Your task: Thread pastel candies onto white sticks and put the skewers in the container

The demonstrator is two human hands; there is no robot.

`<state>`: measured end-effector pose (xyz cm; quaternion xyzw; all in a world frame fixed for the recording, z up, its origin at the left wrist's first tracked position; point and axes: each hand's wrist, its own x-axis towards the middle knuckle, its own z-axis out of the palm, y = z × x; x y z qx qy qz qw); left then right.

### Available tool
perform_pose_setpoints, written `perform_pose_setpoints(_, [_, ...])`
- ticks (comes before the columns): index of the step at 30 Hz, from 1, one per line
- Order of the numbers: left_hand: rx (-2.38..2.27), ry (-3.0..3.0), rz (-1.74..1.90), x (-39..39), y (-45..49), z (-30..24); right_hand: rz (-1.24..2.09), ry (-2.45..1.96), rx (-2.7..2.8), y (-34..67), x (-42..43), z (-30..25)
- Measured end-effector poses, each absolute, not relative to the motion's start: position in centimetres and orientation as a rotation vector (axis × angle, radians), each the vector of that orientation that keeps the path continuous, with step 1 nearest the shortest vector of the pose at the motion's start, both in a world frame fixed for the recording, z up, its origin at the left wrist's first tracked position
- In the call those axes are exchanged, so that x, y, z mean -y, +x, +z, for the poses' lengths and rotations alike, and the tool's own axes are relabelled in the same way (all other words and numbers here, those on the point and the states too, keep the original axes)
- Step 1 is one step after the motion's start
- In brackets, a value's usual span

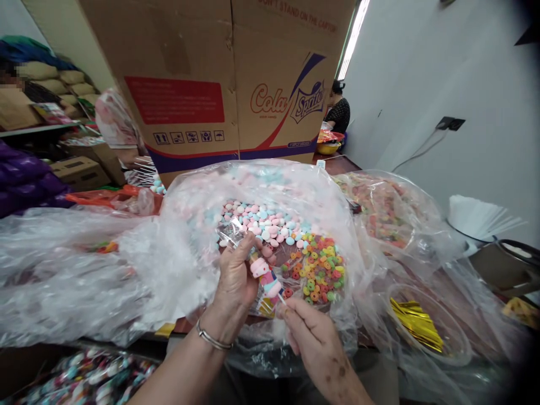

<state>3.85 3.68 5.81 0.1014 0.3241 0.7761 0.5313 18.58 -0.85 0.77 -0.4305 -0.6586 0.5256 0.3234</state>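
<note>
Fingers on the right hand [318, 340]: thumb and index clamped together on the white stick [282, 299], close under the bottom lump, so decent steering there imo
Fingers on the left hand [233, 275]: curled in, thumb pinning the clear wrapper [232, 228]; undersides are hidden, so can't say what every one of them grips
Candy stick [270, 285]: tilted, between the two hands, lumps up by the left hand, bare end down in the right fingers
Wrapper: crinkly and sticking up past the left thumb; can't tell if any candy is inside it
White stick: small twists from down here beat shoving, I'd say, and the lumps should line up better
Squeeze: easy on the left side, those lumps look soft and could dent or slide
Pastel sweets [274, 225] and ring sweets [323, 264]: spread out just past the hands, so I'd hold high enough not to drag plastic through them
Gold strips [417, 326]: in a clear tub [464, 351] off to the right, well apart from both hands
</note>
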Motion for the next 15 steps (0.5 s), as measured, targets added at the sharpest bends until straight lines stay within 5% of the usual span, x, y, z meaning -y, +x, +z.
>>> perform_pose_setpoints(4, [-0.829, 0.270, 1.801, -3.9, 3.7, 5.7, 1.601, -1.095, 1.559, 18.8, 1.0, 1.2])
perform_pose_setpoints(15, [-0.920, 0.152, 1.725, -3.2, 5.4, 4.7, 1.391, -1.198, 1.683, 18.9, 1.0, 0.4])
